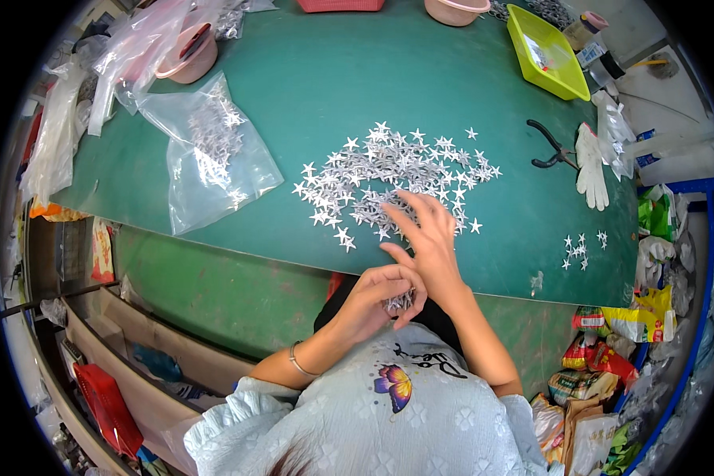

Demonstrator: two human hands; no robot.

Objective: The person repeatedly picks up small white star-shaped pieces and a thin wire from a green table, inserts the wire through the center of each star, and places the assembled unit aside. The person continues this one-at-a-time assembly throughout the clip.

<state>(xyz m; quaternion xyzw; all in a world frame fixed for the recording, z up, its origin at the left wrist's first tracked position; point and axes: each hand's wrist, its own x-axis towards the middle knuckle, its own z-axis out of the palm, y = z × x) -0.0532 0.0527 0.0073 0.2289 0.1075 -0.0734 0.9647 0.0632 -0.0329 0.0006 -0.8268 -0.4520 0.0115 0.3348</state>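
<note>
A loose pile of small silvery star-shaped pieces point(397, 163) is spread over the green table point(309, 95) in front of me. My left hand point(379, 295) is cupped at the table's near edge, its curled fingers closed around a clump of star pieces point(401, 300). Just above it, my right hand point(427, 238) reaches over the near side of the pile. Its fingers are spread and bent, with the fingertips at the stars, and I see nothing gripped between them. The two hands are close together at the wrist.
A clear plastic bag point(218, 159) of stars lies left. Black-handled pliers point(553, 148), a white glove point(591, 166) and a small star group point(577, 250) lie right. Farther back are a yellow-green basket point(559, 79) and a pink bowl point(194, 67). Below left stands an open drawer point(159, 333).
</note>
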